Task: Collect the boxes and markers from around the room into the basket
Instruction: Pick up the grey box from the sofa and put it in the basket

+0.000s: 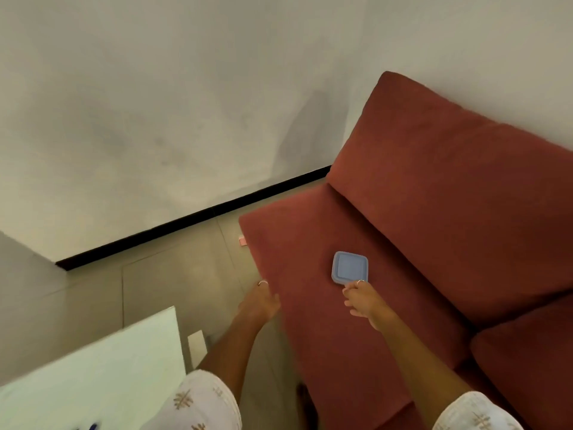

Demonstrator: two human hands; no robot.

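Note:
A small square box (349, 267) with a blue lid lies flat on the seat of a red sofa (434, 212). My right hand (362, 301) is stretched out over the seat, and its fingertips touch the box's near edge. My left hand (260, 301) hovers at the sofa's left edge with its fingers extended and holds nothing. No basket or marker shows in this view.
A white table (93, 367) fills the lower left corner, with something blue at its near edge. Grey tiled floor (173, 280) runs between table and sofa. A small pink thing (242, 241) lies on the floor by the sofa's corner. A white wall with a black skirting stands behind.

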